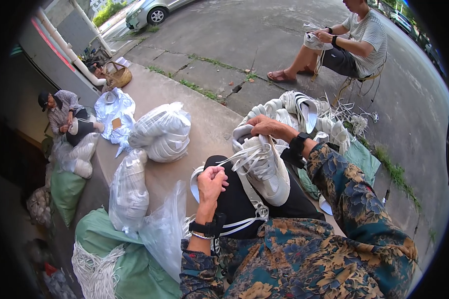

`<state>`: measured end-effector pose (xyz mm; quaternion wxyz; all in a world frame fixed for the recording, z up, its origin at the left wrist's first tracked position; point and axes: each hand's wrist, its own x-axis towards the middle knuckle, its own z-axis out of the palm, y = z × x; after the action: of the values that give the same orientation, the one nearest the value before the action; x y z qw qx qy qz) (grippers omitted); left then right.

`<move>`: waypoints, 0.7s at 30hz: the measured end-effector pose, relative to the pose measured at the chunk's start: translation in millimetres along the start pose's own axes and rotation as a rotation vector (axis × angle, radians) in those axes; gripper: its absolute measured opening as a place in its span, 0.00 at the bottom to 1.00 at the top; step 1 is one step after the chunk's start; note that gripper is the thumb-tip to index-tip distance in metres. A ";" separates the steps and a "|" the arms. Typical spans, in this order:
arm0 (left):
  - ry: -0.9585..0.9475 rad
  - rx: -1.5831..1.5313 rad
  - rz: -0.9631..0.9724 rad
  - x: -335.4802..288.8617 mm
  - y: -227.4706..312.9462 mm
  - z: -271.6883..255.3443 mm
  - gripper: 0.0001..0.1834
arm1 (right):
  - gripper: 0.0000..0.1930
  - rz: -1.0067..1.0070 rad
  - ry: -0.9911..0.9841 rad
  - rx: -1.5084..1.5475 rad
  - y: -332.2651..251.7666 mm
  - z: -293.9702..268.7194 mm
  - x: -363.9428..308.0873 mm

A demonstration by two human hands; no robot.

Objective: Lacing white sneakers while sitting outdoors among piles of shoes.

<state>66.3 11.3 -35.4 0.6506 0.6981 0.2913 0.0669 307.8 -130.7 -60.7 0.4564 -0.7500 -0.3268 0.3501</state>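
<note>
A white sneaker [264, 172] rests across my thighs, its mesh toe toward me and its collar pointing away. My right hand [269, 127] is closed on the collar at the far end. Loose white laces [252, 158] cross the sneaker's front. One lace stretches left toward my left hand [212, 184], whose fingers are pinched together on it beside the shoe. Another white shoe [197, 182] is partly hidden behind my left hand. More lace [244, 224] lies over my dark trousers.
Several white shoes [304, 107] are heaped ahead on the right, near a lace tangle [356, 122]. Clear bags of shoes [162, 132] stand left. A green sack [144, 264] carries a lace bundle [97, 264]. Two people [366, 40] sit working on shoes, one far right, one far left.
</note>
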 end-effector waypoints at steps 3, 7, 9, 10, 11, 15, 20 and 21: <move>-0.046 0.003 0.006 5.4 -7.3 13.8 0.11 | 0.08 0.048 0.014 0.608 28.1 -19.2 -10.0; -0.144 -0.061 -0.088 20.2 -20.8 40.6 0.14 | 0.11 -0.298 0.231 0.681 86.6 -32.1 -54.5; -0.175 -0.055 -0.190 25.2 -26.4 51.5 0.16 | 0.14 -0.370 0.408 0.401 99.7 -36.1 -65.1; -0.182 -0.057 -0.182 27.3 -28.0 55.3 0.16 | 0.13 -0.321 0.400 0.258 101.2 -38.7 -71.6; -0.201 -0.015 -0.218 28.9 -29.0 58.2 0.19 | 0.13 -0.272 0.389 0.117 99.5 -40.7 -79.4; -0.260 -0.127 -0.351 31.7 -29.5 67.0 0.26 | 0.13 -0.171 0.368 -0.034 65.5 -47.6 -105.5; -0.359 -0.108 -0.276 39.0 -27.7 80.0 0.36 | 0.16 -0.089 0.076 0.860 -7.6 -76.8 -73.2; -0.282 -0.058 -0.243 39.7 -27.8 83.5 0.39 | 0.16 -0.119 0.020 0.825 -17.2 -71.5 -70.2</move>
<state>129.4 -42.2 -85.2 0.7080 0.6414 0.2774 -0.1022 325.7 -213.8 -4.9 0.7410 -0.4874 -0.1973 0.4176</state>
